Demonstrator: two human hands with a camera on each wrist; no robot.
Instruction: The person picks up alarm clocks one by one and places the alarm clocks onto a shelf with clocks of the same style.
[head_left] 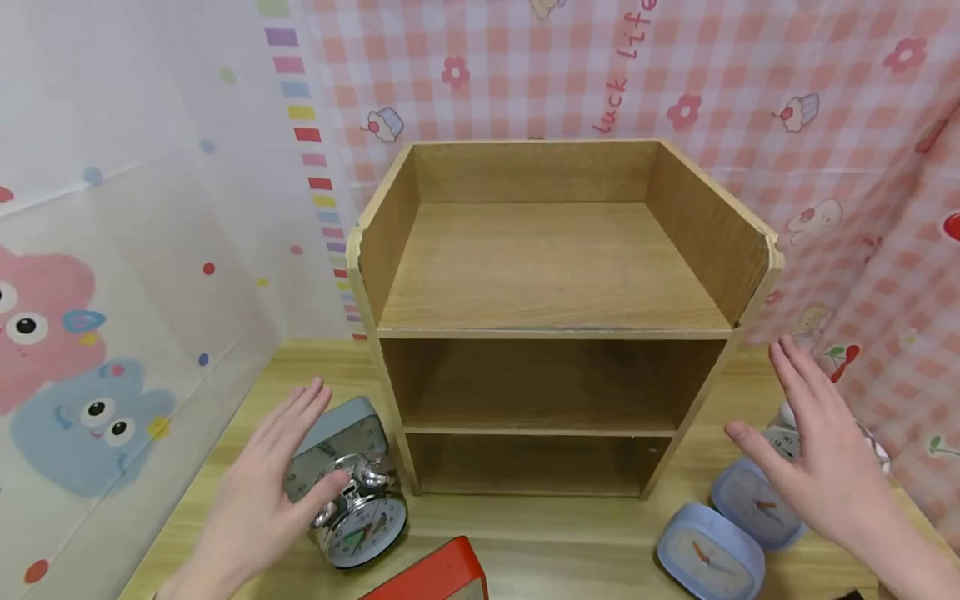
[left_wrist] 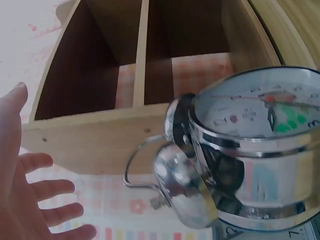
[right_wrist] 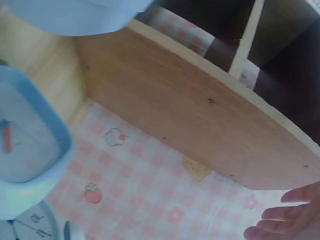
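My left hand hovers with fingers spread and holds nothing. Just beside it stands a silver twin-bell alarm clock, which looms large in the left wrist view. Behind that clock is a grey-blue square clock, partly covered by the hand. On the other side my right hand, also holding nothing, is raised above two light-blue clocks. A white-faced clock is mostly hidden behind it. Between the hands stands a wooden shelf, apart from both; its open top and two compartments hold nothing visible.
At the front edge of the view lies a red clock, cut off by the frame. The pale wooden table carries everything. Pink checked cloth hangs behind, and a white patterned cloth on the left.
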